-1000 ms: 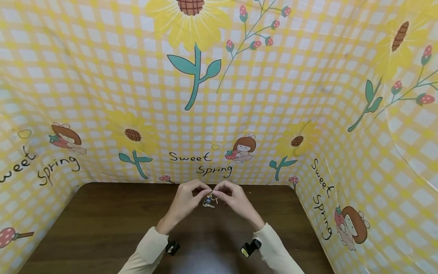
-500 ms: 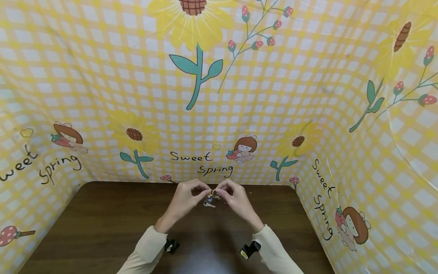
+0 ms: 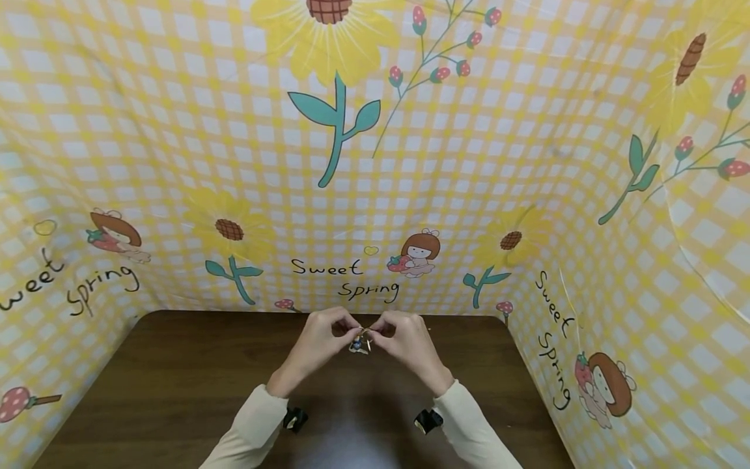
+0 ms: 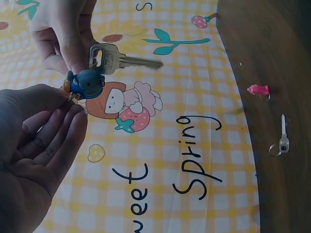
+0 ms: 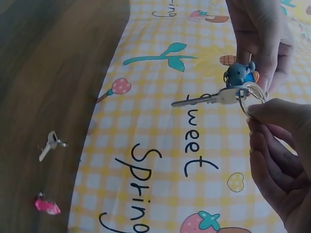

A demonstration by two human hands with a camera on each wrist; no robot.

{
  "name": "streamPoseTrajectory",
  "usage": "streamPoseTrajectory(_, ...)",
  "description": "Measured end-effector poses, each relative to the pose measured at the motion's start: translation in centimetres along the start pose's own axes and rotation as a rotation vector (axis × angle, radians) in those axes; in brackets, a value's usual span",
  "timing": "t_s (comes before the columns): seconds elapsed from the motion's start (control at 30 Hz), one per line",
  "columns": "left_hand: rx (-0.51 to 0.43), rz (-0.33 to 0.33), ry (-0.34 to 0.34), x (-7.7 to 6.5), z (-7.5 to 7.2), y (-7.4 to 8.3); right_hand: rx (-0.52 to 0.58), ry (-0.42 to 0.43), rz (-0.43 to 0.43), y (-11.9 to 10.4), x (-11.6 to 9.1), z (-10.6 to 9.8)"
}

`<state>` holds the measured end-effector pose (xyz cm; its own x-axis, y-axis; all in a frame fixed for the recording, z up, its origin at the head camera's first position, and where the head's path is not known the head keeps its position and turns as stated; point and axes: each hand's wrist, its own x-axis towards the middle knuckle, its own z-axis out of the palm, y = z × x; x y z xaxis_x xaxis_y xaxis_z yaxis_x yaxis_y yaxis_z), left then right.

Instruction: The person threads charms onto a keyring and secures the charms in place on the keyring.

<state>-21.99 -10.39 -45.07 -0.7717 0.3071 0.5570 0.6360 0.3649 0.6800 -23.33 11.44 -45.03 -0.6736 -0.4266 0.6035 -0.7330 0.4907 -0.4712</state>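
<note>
Both hands meet at the far side of the table, fingertips almost together. With thumb and fingers my left hand (image 3: 316, 340) pinches a small blue elephant-like keychain figure (image 4: 88, 83), at its gold-coloured fitting. My right hand (image 3: 408, 340) pinches a metal split ring (image 5: 245, 108) between thumb and forefinger. A silver key (image 5: 226, 96) sits at this ring, right beside the blue figure, its blade pointing away from the hands. In the left wrist view the key's head overlaps the figure. Fingertips partly hide where ring and figure meet.
On the brown wooden table (image 3: 176, 378) lie a pink keychain figure (image 4: 260, 90) with a ring and a second key (image 4: 284, 141) with its own ring. A yellow checked cloth (image 3: 375, 195) stands as walls behind and along both sides.
Both hands stay in nearly the same place. The right hand's fingers have turned and dipped slightly, and the ring and hanging key have shifted a little between the hands.
</note>
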Motion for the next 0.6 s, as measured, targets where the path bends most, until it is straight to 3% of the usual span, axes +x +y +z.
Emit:
streamPoseTrajectory(0.2, -0.053, -0.029, 0.036, -0.2, -0.15, -0.15, 0.155, 0.03, 0.165, -0.03, -0.12, 0.19)
streamPoseTrajectory(0.3, -0.055, -0.037, 0.045, -0.2, -0.05, -0.2, 0.179, 0.005, 0.19, 0.07, -0.12, 0.18)
streamPoseTrajectory(0.43, -0.04, -0.045, 0.03, -0.12, 0.23, -0.15, 0.087, -0.036, 0.113, 0.17, -0.07, 0.16)
streamPoseTrajectory(0.6, -0.013, -0.036, 0.001, 0.09, 0.4, 0.12, -0.083, -0.018, -0.025, 0.13, 0.07, 0.14)
